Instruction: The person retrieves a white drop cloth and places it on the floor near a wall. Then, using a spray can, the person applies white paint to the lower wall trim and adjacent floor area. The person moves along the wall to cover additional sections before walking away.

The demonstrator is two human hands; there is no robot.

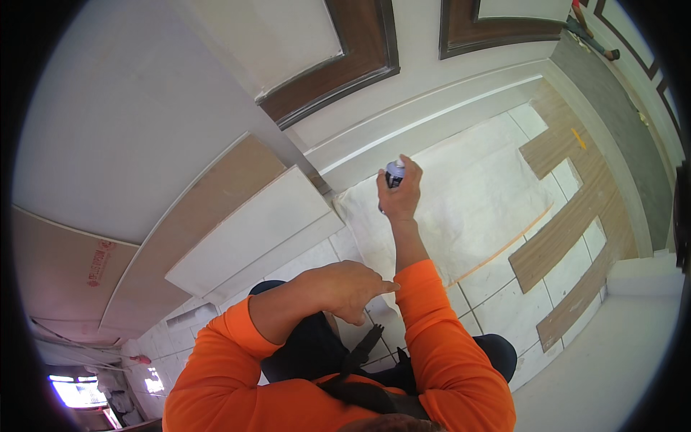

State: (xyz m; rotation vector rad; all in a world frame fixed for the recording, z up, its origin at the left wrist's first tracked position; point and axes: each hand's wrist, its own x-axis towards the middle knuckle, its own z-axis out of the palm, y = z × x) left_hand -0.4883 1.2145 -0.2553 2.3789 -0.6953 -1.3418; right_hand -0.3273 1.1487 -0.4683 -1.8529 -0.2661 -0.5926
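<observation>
Nearest the camera, an orange shirt (288, 407) is filling the lower edge. At left, a brown board (216, 189) is leaning beside a white board (248, 234). Next, the left hand (351, 289) is hanging loosely open, its index finger pointing at the right sleeve (432, 302); I can't tell whether they are touching. The right hand (404, 193) is wrapping its fingers around a small can (394, 176), showing over the far edge of a white sheet (475, 187). Farther right, wood-toned strips (554, 248) are running among white tiles (500, 306).

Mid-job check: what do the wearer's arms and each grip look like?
The left sleeve and right sleeve are plain bright orange, ending partway along the forearms. The left grip and right grip are bare human hands, without gloves.
</observation>
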